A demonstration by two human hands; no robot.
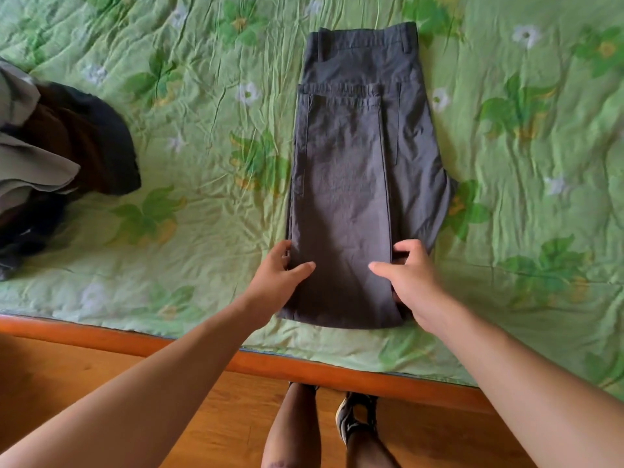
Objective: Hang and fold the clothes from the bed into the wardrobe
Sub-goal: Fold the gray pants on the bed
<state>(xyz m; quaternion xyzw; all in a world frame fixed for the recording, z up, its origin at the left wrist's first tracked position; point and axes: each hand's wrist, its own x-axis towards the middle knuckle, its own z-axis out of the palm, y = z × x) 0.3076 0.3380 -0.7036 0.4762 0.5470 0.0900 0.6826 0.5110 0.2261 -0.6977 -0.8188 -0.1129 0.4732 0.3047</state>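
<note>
A green floral quilt (169, 214) covered an orange wooden bed frame (337, 368) above a wood floor (84, 400). The dark grey trousers (344, 180) lay folded flat on the quilt near that edge. Your left hand (280, 278) and right hand (415, 285) each gripped one side of their near end.

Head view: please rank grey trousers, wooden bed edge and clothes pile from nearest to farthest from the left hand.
1. grey trousers, gripped by the left hand.
2. wooden bed edge, just below the hand.
3. clothes pile, far left.
</note>
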